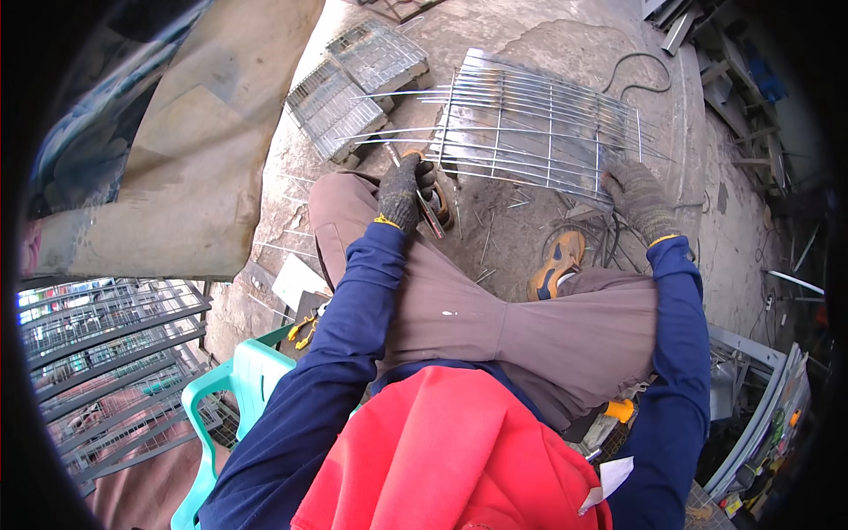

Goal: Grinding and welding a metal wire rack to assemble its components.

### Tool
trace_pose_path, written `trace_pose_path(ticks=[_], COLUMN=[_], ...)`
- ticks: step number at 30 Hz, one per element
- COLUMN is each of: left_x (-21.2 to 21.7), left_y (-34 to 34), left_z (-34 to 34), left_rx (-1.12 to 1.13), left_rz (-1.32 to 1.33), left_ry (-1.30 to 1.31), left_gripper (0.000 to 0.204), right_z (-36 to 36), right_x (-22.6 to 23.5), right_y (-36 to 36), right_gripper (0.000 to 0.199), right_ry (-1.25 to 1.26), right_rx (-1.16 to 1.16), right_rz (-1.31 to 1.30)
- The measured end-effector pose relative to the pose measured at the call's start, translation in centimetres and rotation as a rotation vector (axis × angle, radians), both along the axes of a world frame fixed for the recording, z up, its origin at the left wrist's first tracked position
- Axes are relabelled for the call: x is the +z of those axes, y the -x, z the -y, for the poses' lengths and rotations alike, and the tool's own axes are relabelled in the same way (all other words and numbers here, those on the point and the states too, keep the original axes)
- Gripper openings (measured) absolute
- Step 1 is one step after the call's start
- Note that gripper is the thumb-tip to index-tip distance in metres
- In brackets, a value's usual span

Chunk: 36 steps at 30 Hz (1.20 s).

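Note:
My left hand (402, 190), in a dark knitted glove, is closed around a slim silver-and-red tool (431, 217). The tool slants through the fist, one end above the fingers and the other below; its exact kind is unclear. Just beyond lies a wire grid (549, 132) of thin metal rods crossing each other, several sticking out past its left side. A flat metal sheet (477, 119) lies under the grid. My right hand (643, 196), gloved too, is at the grid's near right corner. Its fingers partly blend with the wires, so their grip is hidden.
Finished-looking wire panels (375, 51) rest on blocks at the far left. Cables (609, 234) and loose rod pieces lie on the floor around my shoes (558, 263). A green plastic chair (252, 380) and a metal rack (115, 362) stand at the left.

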<state>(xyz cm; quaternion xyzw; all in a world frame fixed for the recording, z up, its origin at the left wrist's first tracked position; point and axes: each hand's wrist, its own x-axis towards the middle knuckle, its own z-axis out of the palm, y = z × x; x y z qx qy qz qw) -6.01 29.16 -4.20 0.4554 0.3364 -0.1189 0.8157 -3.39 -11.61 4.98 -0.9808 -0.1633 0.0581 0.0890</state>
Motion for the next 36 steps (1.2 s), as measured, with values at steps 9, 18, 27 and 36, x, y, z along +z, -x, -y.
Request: trace_pose_path(ticks=[9,18,27,36], left_x=[-0.5,0.5,-0.3,0.1], left_y=[-0.2,-0.1,-1.0,-1.4], left_z=[-0.5,-0.6,-1.3,-1.8], left_rx=[0.142,0.142,0.46,0.443], left_rz=[-0.004,-0.021,0.009,0.116], left_ry=[0.01,0.008,-0.101,-0.089], left_gripper=[0.022,0.018,0.019,0.014], right_z=[-3.3,-5.0,7.6,11.3], right_x=[-2.0,-1.8,4.6,2.7], right_y=[0.0,0.4,0.3,1.5], right_gripper=[0.027,0.025,0.024,0.031], right_ry=[-0.047,-0.083,-0.49,-0.099], right_rx=[0.058,0.16,-0.56,-0.617], right_rz=[0.133,0.036,0.327,-0.173])
